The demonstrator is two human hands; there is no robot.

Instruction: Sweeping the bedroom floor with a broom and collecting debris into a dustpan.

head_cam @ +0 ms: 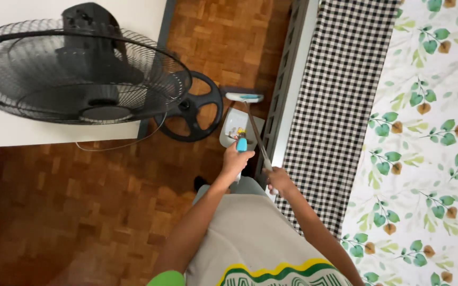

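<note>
Dustpan [235, 127], light rigid plastic at mid-frame, you're gripping by its blue handle in your closed left hand [236, 160] while your right hand [278, 179] is clasping the thin broom [245, 98] stick.

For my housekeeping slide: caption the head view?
Left hand holds a dustpan, right hand a broom, beside a standing fan and bed.

Bright, even indoor light – soft shadows under fan [80, 69]; sharp focus, slight wide-angle bending at edges.
</note>
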